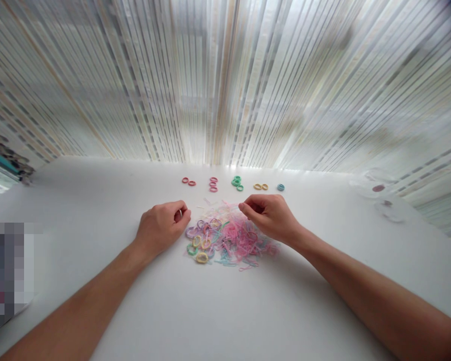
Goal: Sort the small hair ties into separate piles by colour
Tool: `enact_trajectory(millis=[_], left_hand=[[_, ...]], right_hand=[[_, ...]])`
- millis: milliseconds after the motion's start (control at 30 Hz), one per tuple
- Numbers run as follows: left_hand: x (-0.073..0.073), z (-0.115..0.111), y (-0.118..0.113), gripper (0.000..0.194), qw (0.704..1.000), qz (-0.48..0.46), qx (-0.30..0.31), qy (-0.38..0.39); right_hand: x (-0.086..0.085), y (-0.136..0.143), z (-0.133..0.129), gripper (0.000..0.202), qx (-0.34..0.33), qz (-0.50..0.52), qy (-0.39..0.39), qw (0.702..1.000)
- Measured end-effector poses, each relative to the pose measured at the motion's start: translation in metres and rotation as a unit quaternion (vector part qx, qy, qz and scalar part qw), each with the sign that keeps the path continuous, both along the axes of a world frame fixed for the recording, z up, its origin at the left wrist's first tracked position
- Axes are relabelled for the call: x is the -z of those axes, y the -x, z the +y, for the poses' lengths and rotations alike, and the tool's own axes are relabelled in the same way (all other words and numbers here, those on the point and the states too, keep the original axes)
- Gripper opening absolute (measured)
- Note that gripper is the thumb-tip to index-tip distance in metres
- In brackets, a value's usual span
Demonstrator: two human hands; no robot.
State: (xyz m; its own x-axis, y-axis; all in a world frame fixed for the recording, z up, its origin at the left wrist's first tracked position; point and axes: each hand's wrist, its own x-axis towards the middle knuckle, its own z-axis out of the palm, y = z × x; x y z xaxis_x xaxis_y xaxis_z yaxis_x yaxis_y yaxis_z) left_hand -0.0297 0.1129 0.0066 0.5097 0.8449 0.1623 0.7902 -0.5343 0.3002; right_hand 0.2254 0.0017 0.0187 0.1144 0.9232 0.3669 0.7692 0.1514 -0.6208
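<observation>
A loose pile of pink, teal and pale bands (pixel 236 235) lies on the white table (pixel 195 311). Thicker rings (pixel 202 257) in yellow, green and purple sit at its left side. My left hand (pixel 164 223) is closed just left of the pile; whatever its fingers may hold is hidden. Above the pile's right edge, my right hand (pixel 268 213) has thumb and fingertips pressed together, and anything between them is too small to name. Behind the pile stand small groups of rings: red (pixel 191 183), pink (pixel 213 189), green (pixel 236 181), yellow (pixel 257 186) and blue (pixel 281 187).
A striped sheer curtain (pixel 218 90) hangs along the table's far edge. Clear, see-through items (pixel 389 210) with dark round spots stand at the right rear. A pixelated patch covers something at the left edge.
</observation>
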Motion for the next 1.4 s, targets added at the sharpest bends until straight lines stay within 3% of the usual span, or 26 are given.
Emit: enact_trajectory(millis=[1400], left_hand=[[0.0001, 0.0006, 0.0006, 0.032, 1.0, 0.008, 0.006, -0.011]], right_hand=[[-0.0009, -0.0005, -0.0005, 0.033, 0.005, 0.003, 0.004, 1.0]])
